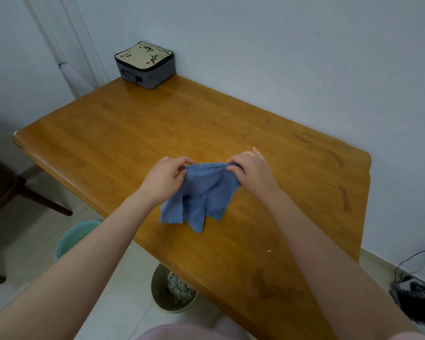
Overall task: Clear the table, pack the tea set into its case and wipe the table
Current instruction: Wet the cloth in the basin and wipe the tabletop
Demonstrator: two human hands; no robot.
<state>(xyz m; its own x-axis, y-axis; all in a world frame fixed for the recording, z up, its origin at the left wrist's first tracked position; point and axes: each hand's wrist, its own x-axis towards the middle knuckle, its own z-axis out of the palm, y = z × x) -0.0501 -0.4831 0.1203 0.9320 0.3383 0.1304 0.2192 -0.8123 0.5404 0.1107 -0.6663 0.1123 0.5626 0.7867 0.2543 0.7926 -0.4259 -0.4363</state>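
Curled fingers of left hand [165,179] and right hand [252,171] pinch blue cloth [206,196], top edge running left-right.

Case [145,65] on table's [133,133] far corner, cloth [201,195] nearer, midway.

Grey zipped fabric case [145,65], cream printed lid: closed, contents hidden.
Blue textured cloth [201,197]: top corners buried in the grip of left hand [162,177] and right hand [250,170].
Teal round plastic basin [71,238]: partly behind left forearm [88,253].
Olive round waste bin [161,290]: half under orange-brown wooden worktop [157,123], contents indistinct.
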